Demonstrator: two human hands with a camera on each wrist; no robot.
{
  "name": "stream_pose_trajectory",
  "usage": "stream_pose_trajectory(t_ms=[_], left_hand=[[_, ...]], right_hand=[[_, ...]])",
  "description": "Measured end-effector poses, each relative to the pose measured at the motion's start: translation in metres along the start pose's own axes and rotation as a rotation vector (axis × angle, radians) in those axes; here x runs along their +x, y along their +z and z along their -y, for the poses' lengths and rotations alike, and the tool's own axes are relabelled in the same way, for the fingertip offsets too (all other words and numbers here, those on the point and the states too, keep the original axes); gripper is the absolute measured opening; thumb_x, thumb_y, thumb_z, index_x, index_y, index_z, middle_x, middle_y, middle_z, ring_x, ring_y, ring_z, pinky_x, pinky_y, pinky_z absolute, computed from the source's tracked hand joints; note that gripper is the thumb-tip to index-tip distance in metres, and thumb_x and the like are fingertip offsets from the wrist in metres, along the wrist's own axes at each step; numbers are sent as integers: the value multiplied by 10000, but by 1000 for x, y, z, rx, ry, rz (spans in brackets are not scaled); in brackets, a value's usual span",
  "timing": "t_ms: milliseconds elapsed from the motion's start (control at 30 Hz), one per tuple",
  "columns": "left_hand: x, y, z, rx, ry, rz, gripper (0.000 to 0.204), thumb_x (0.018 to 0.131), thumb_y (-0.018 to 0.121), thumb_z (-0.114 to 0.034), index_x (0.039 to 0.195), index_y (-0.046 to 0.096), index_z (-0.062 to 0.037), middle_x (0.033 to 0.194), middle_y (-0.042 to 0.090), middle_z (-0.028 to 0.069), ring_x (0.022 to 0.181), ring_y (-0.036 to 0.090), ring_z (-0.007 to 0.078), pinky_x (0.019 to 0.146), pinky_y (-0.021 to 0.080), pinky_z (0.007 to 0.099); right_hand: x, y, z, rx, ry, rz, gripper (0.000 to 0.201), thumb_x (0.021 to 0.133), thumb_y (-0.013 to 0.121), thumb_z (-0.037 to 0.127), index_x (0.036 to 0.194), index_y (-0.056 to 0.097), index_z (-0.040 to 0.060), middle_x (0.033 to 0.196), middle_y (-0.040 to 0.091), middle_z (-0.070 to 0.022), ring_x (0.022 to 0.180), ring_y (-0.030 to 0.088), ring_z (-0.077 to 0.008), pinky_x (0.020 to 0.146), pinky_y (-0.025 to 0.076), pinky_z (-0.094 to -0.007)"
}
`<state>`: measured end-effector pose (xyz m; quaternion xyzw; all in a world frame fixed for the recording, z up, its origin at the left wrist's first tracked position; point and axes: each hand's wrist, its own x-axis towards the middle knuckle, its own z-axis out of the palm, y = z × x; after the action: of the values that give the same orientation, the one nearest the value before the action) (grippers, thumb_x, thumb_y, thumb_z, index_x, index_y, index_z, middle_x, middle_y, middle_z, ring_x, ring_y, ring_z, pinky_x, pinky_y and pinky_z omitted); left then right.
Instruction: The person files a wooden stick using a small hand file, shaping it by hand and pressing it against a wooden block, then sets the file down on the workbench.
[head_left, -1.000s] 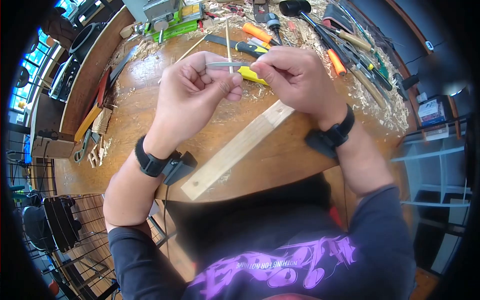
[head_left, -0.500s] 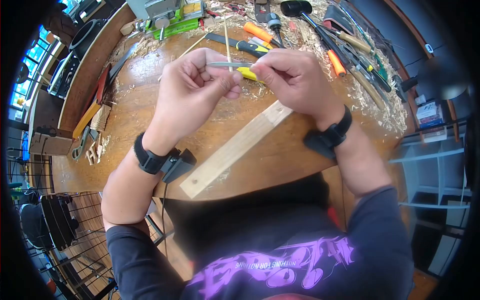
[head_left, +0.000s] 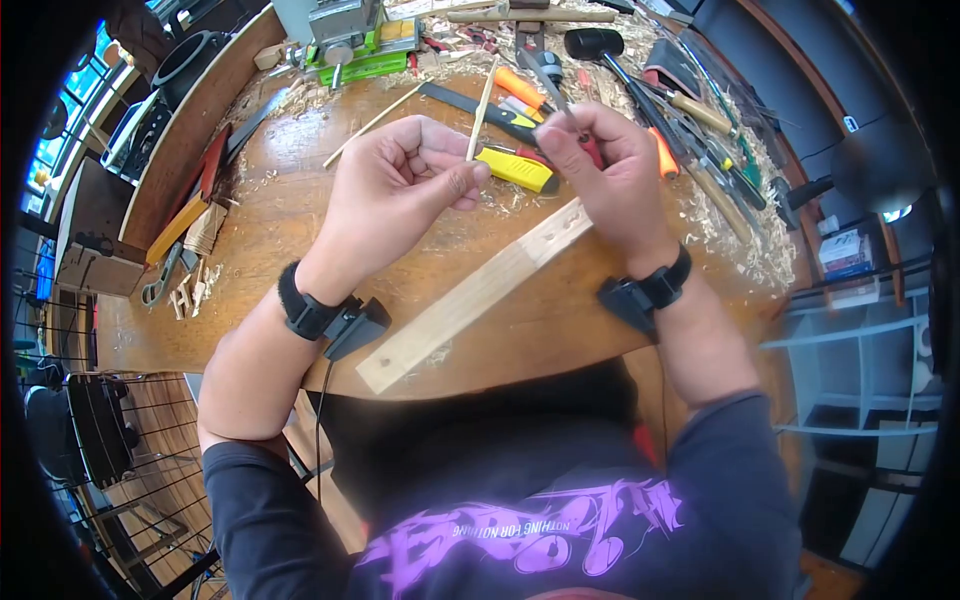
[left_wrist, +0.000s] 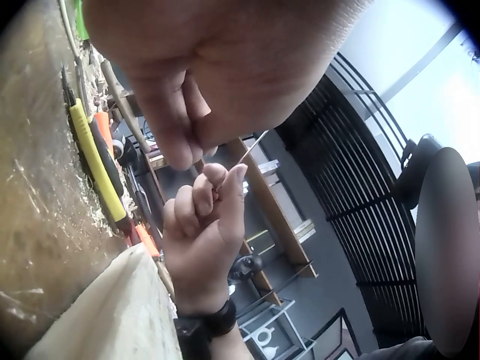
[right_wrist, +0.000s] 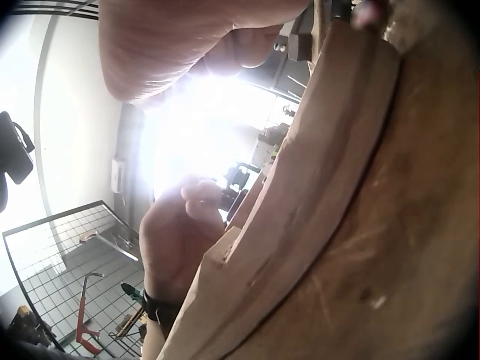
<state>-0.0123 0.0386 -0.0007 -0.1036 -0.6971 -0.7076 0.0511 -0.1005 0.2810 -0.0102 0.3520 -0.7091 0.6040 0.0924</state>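
Note:
Between thumb and fingers, my left hand (head_left: pixel 395 195) pinches a thin, pale wooden stick (head_left: pixel 482 112) that points up and away over the bench. My right hand (head_left: pixel 622 185) grips a small knife with a red handle (head_left: pixel 590 150); its blade slants up and to the left, apart from the stick. In the left wrist view the right hand (left_wrist: pixel 202 236) shows beyond the left fingers, a thin blade edge rising past its thumb. Below both hands a long, flat wooden board (head_left: pixel 470 300) lies diagonally on the bench.
Just past the hands lies a yellow-handled tool (head_left: pixel 515 170). Another thin stick (head_left: pixel 375 125) rests behind the left hand. A black mallet (head_left: pixel 595 45), chisels (head_left: pixel 715 200) and wood shavings spread across the far right; a green-based vise (head_left: pixel 365 65) stands at the back.
The knife blade, earlier laid across the stick, has come off it and turned upward as my right hand moved right. The left hand still holds the stick, which now leans more to the right.

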Motion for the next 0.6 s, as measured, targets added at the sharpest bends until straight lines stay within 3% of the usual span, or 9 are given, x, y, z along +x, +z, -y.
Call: stream_pose_trajectory(t_ms=[167,367,500,567,600], left_hand=[[-5,7,5,78,-8,91,110,1018,760,3,1108,700,26,971,785,72,849,749,89,777,633,243],[-5,11,7,130,-48,108,106,999,785,6,1055,696,11,922,747,33,811,719,68,743,609,235],[-2,7,6,275,-4,141,149,1010,783,-21,1130,706,22,964,754,31,869,716,71,776,607,246],[-4,10,5,334,16,158,182,1022,778,-43,1176,711,29,986,760,33,899,718,74,796,609,249],[-4,13,5,223,3,162,199,1041,764,-73,1203,718,34,1005,764,36,922,717,77,812,611,252]], right_hand=[[-4,13,11,149,66,92,223,989,856,186,1110,801,8,763,642,85,658,467,33,583,357,-166],[-6,14,1,149,30,76,150,984,842,133,1039,807,-2,750,606,94,664,458,19,584,364,-193],[-4,13,5,172,95,35,141,978,844,130,1010,805,-2,721,577,88,661,444,6,576,363,-214],[-4,13,-3,104,-10,75,156,977,848,142,1006,799,-3,717,567,85,657,437,1,573,366,-221],[-6,12,-3,109,-8,71,156,977,848,142,1006,799,-3,717,567,85,657,437,1,573,366,-221]])
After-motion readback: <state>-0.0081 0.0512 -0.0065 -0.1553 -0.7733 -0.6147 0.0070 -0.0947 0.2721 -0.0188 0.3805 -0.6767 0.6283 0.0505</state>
